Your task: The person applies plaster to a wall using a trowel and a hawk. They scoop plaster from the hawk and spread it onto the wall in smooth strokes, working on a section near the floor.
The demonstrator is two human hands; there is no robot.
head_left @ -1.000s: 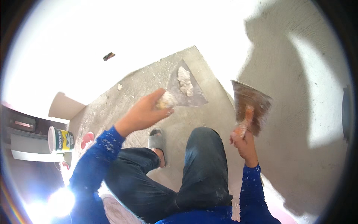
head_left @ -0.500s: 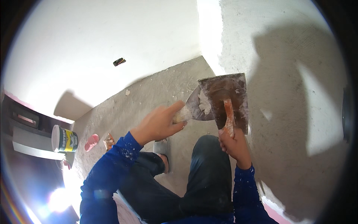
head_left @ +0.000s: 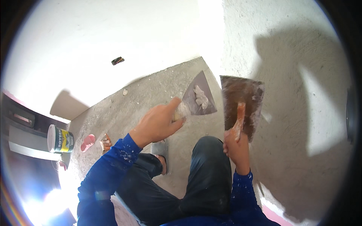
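My left hand [head_left: 155, 124] is closed round the pale handle of a putty knife [head_left: 191, 100], its wide triangular blade pointing right. A lump of white putty [head_left: 201, 97] lies on that blade. In my right hand [head_left: 237, 148] is a plastering trowel [head_left: 247, 90], gripped by its worn orange handle; its broad, brownish metal plate is smeared with white. A narrow gap parts the putty knife from the trowel. The trowel is in front of the rough plastered wall [head_left: 286, 49] on the right; whether it touches that wall I cannot tell.
A paint bucket [head_left: 60, 138] stands at the left, near a pink slipper [head_left: 88, 142] and a small orange-brown object [head_left: 106, 142]. A small crumb [head_left: 125, 92] lies on the concrete floor [head_left: 151, 88]. The white wall [head_left: 151, 30] has an open electrical box [head_left: 117, 60]. Bright light glares lower left.
The putty knife and trowel, overlapping before, are now apart. The trowel has moved right, toward the rough wall. The putty on the knife's blade shows in full.
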